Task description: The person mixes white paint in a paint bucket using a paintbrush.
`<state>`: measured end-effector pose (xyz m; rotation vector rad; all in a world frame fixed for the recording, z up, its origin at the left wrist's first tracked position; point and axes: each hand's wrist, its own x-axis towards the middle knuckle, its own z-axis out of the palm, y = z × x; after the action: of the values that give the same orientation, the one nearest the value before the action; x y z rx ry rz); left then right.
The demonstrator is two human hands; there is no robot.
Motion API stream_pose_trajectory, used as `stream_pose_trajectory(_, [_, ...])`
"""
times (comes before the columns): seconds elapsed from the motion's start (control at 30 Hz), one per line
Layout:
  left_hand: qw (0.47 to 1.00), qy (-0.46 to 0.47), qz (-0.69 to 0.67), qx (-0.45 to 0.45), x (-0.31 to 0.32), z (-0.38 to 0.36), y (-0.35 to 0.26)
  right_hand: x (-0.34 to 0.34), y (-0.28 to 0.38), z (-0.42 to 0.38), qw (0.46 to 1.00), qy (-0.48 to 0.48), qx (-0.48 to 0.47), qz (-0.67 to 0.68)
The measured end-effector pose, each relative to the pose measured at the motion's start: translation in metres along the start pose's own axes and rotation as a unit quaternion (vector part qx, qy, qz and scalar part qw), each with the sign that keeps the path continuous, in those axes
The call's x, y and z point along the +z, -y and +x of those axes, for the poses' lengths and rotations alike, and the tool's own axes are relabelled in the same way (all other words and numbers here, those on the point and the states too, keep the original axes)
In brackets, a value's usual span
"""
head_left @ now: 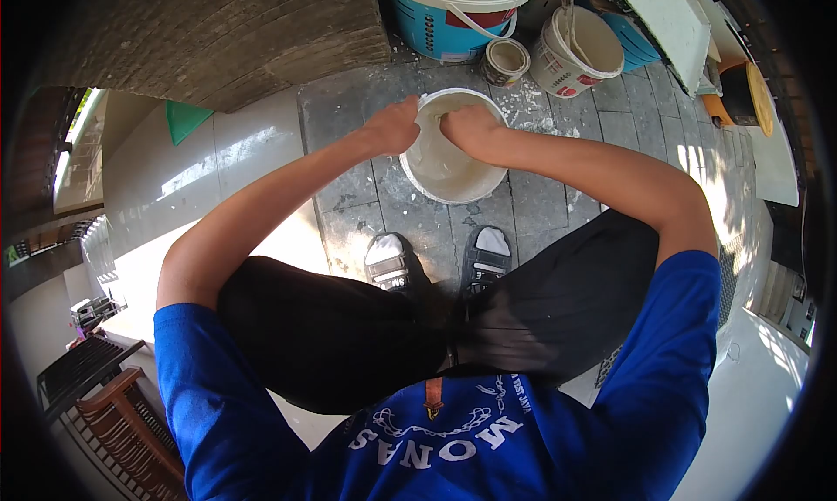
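1. We had our white bucket [453, 165] on the floor [523, 213], just past our shoes [436, 261].
2. It held wet white mix, so stirring looked half done.
3. Our left hand [392, 126] gripped the rim.
4. Our right hand [471, 128] was closed inside; around what, we couldn't tell.

Your right hand [471, 128] is covering the far rim of the white bucket [449, 165], and its fingers are curling out of sight, so whatever they are gripping is staying hidden. Your left hand [394, 124] is hiding its own fingertips too. The blue pail [440, 26] is running off the top edge. The small tin [506, 61] is showing too small to read.
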<state>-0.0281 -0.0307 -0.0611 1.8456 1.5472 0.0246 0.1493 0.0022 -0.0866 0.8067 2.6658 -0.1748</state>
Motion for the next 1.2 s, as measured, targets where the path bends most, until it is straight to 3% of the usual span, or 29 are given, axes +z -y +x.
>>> stream_pose_trajectory(0.03, [1.0,-0.006,-0.002,0.006,0.001,0.001,0.0,-0.005,0.001,0.0,0.999,-0.002,0.043,0.005])
stream_pose_trajectory(0.13, [1.0,0.01,0.006,-0.003,0.001,0.006,-0.001,0.006,0.009,0.001,1.0,0.0,-0.019,0.002])
stream_pose_trajectory(0.23, [0.999,0.027,-0.014,-0.041,0.0,0.005,0.007,0.006,0.01,-0.013,0.988,0.026,-0.145,0.039])
stream_pose_trajectory(0.33, [0.985,0.035,-0.155,-0.067,0.006,0.006,0.019,-0.002,0.007,-0.01,0.98,0.097,-0.169,-0.046])
stream_pose_trajectory(0.43, [0.991,0.041,-0.103,-0.068,0.006,0.004,0.019,-0.004,-0.001,-0.005,0.993,0.005,-0.117,-0.003])
stream_pose_trajectory(0.53, [0.996,0.05,-0.062,-0.052,0.001,0.003,0.007,0.003,0.001,0.008,0.999,-0.027,-0.018,0.008])
stream_pose_trajectory(0.63, [0.998,0.05,-0.019,-0.035,-0.002,0.003,-0.001,0.009,0.006,0.001,0.997,-0.003,-0.059,0.047])
stream_pose_trajectory(0.73, [0.999,0.038,-0.012,-0.035,-0.001,0.0,-0.001,0.004,0.005,-0.001,0.978,0.136,-0.154,-0.025])
stream_pose_trajectory(0.83, [0.999,0.041,-0.008,-0.034,-0.002,-0.002,-0.006,-0.005,-0.006,-0.002,0.988,0.088,-0.127,0.017])
stream_pose_trajectory(0.93, [0.998,0.053,-0.01,-0.031,-0.008,-0.007,-0.018,-0.011,-0.006,-0.003,0.991,-0.079,-0.098,0.049])
stream_pose_trajectory(1.03, [0.998,0.049,0.001,-0.034,-0.005,-0.004,-0.019,-0.014,0.004,0.0,0.996,-0.062,-0.019,0.067])
stream_pose_trajectory(1.13, [0.999,0.029,-0.002,0.024,-0.002,-0.002,-0.013,-0.008,0.021,-0.002,0.997,0.017,0.072,0.035])
stream_pose_trajectory(1.2, [0.999,0.034,0.002,0.038,0.0,0.001,-0.012,-0.008,0.027,-0.001,0.994,0.091,0.019,-0.056])
